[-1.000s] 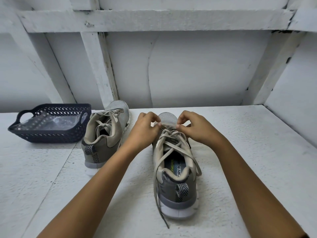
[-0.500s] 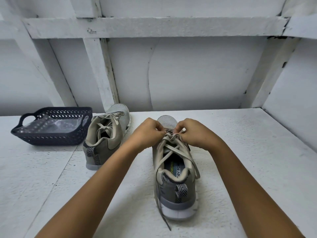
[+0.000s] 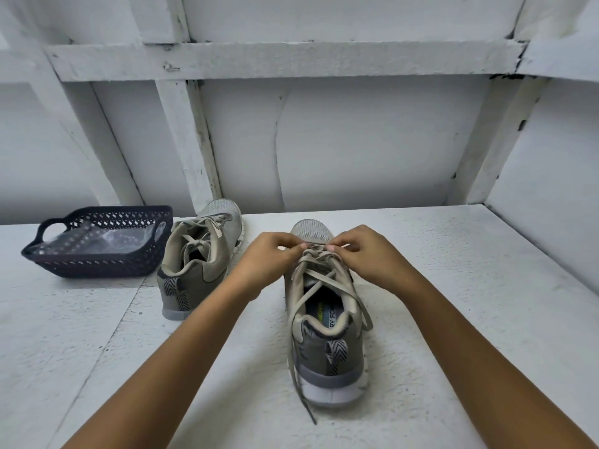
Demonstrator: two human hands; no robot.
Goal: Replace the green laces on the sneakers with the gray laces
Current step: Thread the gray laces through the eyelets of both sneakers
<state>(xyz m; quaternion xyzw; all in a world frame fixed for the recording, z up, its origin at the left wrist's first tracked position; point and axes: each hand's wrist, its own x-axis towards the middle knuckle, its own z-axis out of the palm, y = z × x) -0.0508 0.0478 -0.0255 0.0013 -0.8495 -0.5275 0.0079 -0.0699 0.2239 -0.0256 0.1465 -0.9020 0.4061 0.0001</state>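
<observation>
A grey sneaker (image 3: 327, 358) stands in front of me, heel toward me, toe pointing away. Its pale khaki-green lace (image 3: 324, 280) is loosened and crosses over the opening; one loose end trails down past the heel on the left side. My left hand (image 3: 269, 264) and my right hand (image 3: 369, 257) meet at the lowest eyelets near the toe, each pinching the lace there with fingertips. A second grey sneaker (image 3: 197, 264) stands to the left, its lace tied in a bow. No gray spare laces show clearly.
A dark plastic basket (image 3: 97, 264) with a clear plastic bag inside sits at the far left of the white table (image 3: 486, 303). A white wall with wooden beams rises right behind the shoes, and a side wall closes the right.
Both hands stayed at the toe end of the lacing, fingertips shifting slightly closer together on the lace. The view tilted down a little; the shoes have not moved.
</observation>
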